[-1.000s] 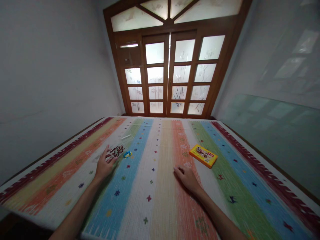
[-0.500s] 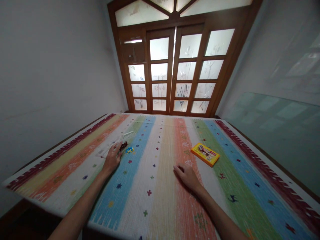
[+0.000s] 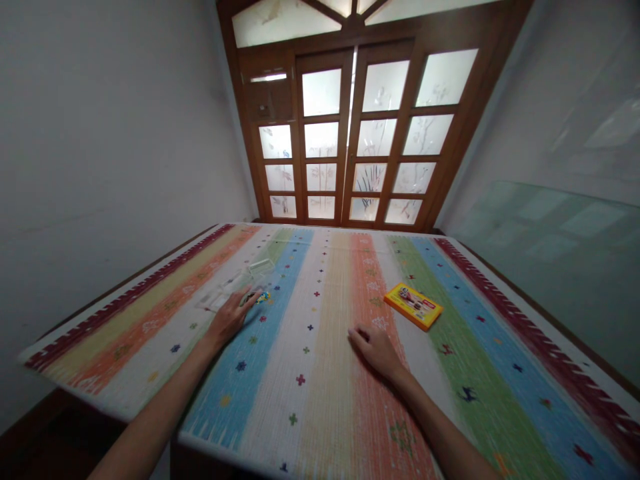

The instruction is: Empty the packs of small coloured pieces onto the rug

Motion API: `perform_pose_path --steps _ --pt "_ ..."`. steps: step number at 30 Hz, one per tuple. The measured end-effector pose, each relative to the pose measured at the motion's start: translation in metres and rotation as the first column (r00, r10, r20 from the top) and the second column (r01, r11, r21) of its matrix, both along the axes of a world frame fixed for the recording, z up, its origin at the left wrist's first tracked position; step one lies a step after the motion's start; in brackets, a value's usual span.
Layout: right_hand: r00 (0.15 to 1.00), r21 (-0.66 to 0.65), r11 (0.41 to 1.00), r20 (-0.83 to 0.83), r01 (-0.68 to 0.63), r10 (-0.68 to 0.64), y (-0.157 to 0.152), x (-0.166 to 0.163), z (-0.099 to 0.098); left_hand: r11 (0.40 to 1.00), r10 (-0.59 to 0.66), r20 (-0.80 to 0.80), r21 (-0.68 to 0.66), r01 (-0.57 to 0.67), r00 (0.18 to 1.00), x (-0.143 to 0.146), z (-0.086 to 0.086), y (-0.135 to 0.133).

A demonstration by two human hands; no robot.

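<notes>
My left hand (image 3: 233, 316) reaches over the left part of the table, its fingers stretched out and apart. The fingertips lie over a pile of small dark pieces, mostly hidden beneath them. Just beyond the fingertips is a small heap of blue and yellow pieces (image 3: 264, 297), too small to make out singly. Beside the hand, a clear plastic tray (image 3: 213, 293) lies on the cloth. My right hand (image 3: 376, 348) rests on the orange stripe of the cloth, fingers curled in, with nothing visible in it. A flat yellow box (image 3: 414, 306) with a printed top lies beyond it.
A striped tablecloth (image 3: 327, 380) covers the table. Another clear plastic piece (image 3: 261, 267) lies behind the small pieces. A glass panel (image 3: 550, 240) leans at the right wall, and wooden doors with glass panes (image 3: 345, 160) stand behind the table.
My left hand has slid slightly to the right, its fingers now covering the dark pieces that showed beside it before. My right hand stays in place. The view has shifted slightly.
</notes>
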State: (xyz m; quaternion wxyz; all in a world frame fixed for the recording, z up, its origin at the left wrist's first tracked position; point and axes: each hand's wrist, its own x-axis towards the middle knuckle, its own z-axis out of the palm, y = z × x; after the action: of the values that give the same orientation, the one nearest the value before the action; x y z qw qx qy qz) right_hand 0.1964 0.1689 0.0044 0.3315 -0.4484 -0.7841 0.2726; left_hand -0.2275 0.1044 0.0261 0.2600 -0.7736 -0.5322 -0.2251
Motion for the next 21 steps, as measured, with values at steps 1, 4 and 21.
perform_pose_path --steps 1,4,21 --pt "1.000 0.003 1.000 0.002 -0.002 0.002 0.000 0.000 0.000 1.000 -0.011 -0.059 0.018 0.012 0.998 -0.001 0.001 -0.001" --pt "1.000 0.011 1.000 0.005 -0.008 0.008 0.000 0.000 0.002 0.999 -0.034 -0.172 0.016 0.037 0.984 -0.002 0.004 -0.004" --pt "1.000 0.009 1.000 0.015 -0.018 0.018 -0.001 0.001 0.005 0.999 0.029 0.226 0.023 -0.035 0.974 -0.019 0.030 -0.002"
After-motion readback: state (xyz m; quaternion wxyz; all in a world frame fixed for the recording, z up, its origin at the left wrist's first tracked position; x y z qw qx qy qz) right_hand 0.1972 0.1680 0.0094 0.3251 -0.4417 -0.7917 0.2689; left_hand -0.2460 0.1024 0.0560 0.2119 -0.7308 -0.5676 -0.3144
